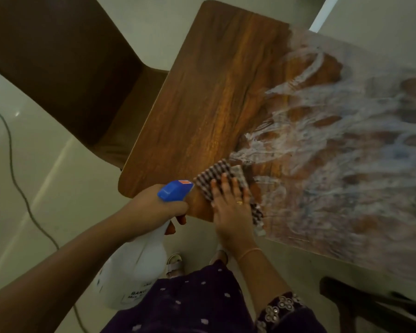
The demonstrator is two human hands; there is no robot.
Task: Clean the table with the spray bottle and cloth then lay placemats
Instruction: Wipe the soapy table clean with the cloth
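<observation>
The left hand (pixel 154 207) curls round the neck of the spray bottle (pixel 139 267), just off the desk's (pixel 202 104) near left corner. The right hand (pixel 231 210), fingers straight and together, presses the checked cloth (pixel 211 174) flat at the near edge. Whitish wet streaks (pixel 334 140) cover the desk's right part. A brown chair (pixel 58 68) stands at its left end on pale floor (pixel 22 236).
</observation>
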